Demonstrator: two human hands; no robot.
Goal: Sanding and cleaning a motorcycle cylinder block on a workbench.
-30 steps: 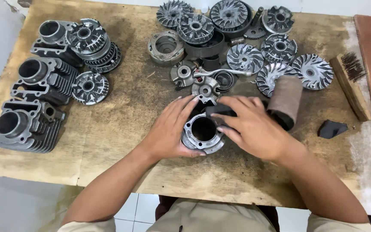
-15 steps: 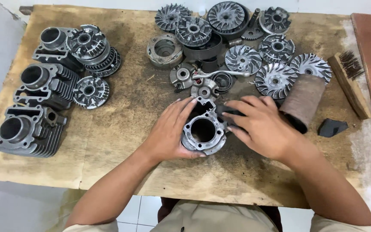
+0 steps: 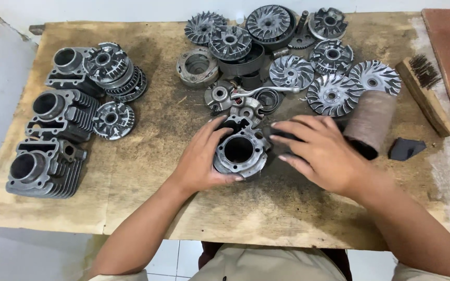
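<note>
L hand (image 3: 201,161) curls fingers round the grey engine cylinder (image 3: 240,152) at table centre, near edge, w/ R hand (image 3: 321,153) flat, fingers spread, on dark abrasive beside it: looks mid-cleaning, next needs firm grip & steady rubbing.

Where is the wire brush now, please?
In the head view the wire brush lies at the table's right edge, right of the brown roll, beyond the right hand.
</note>
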